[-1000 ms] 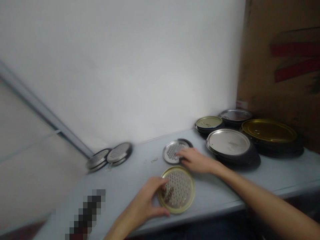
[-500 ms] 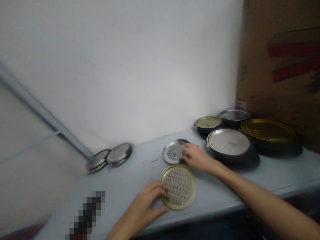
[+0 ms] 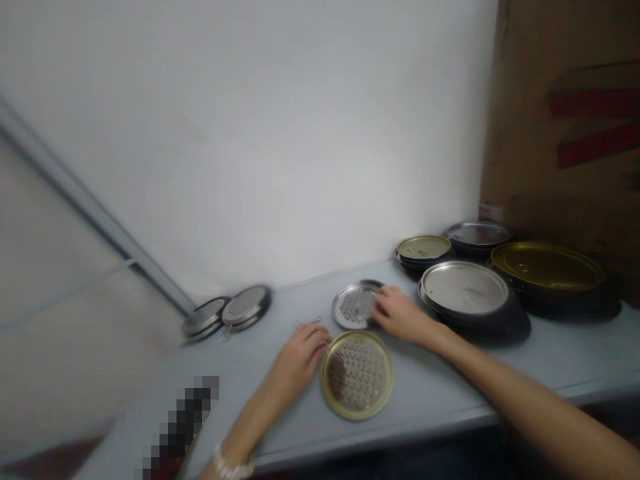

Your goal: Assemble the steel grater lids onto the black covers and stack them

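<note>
My left hand (image 3: 303,350) bends over a pale worktop (image 3: 420,387), fingers curled and drawn close together, beside the gold-rimmed perforated disc (image 3: 360,375). Whether the fingertips touch its rim, or pinch anything small, I cannot make out. That disc lies flat just to the right of my left hand and nearer my body than my right hand, a dark patch on its left side. My right hand (image 3: 400,313), fingers bent and narrow, rests at the right edge of the silver perforated disc (image 3: 353,303); whether it grips that edge I cannot say. A small wire piece (image 3: 316,321) lies just beyond my left fingers. A beaded bracelet (image 3: 233,468) circles my left wrist.

Farther off to the left of my left hand, two short stacks of perforated discs (image 3: 245,305) sit side by side, touching or nearly so. Beyond my right hand, to its right, stand four stacks of round lids: a silver-topped one (image 3: 463,287) nearest, a deep-gold one (image 3: 547,265) farther right, with a pale-gold one (image 3: 424,247) and a grey one (image 3: 479,233) behind. A cardboard box (image 3: 555,40) with red bands rises past them.
</note>
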A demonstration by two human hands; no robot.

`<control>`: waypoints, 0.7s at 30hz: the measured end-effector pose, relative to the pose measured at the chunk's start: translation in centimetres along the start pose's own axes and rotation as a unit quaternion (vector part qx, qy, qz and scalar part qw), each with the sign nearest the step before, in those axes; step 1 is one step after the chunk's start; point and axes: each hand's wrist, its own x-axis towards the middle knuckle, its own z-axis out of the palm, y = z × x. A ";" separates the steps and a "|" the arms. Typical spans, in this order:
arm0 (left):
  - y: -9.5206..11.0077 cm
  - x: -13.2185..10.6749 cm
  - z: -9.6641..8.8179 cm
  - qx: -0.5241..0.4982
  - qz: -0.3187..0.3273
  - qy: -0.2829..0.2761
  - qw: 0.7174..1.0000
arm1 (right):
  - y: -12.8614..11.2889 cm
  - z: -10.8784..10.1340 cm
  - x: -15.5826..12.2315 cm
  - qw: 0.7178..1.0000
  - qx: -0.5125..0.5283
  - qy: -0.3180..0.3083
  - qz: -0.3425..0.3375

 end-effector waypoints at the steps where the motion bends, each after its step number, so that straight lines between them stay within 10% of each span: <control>1: -0.7 1.3 0.4 0.024 0.005 0.005 1.000 | 0.1 0.1 0.0 1.000 0.003 0.004 0.001; 6: -3.1 6.2 2.2 0.114 0.050 -0.053 0.991 | 0.3 0.2 0.3 0.999 0.007 0.029 0.017; 11: -4.2 5.7 0.0 0.118 0.090 -0.046 0.988 | 0.3 0.0 0.6 0.997 0.001 0.038 0.072; 21: -1.0 0.7 -3.9 -0.118 -0.067 0.207 0.969 | -3.1 -2.7 -2.3 0.958 0.240 0.135 -0.078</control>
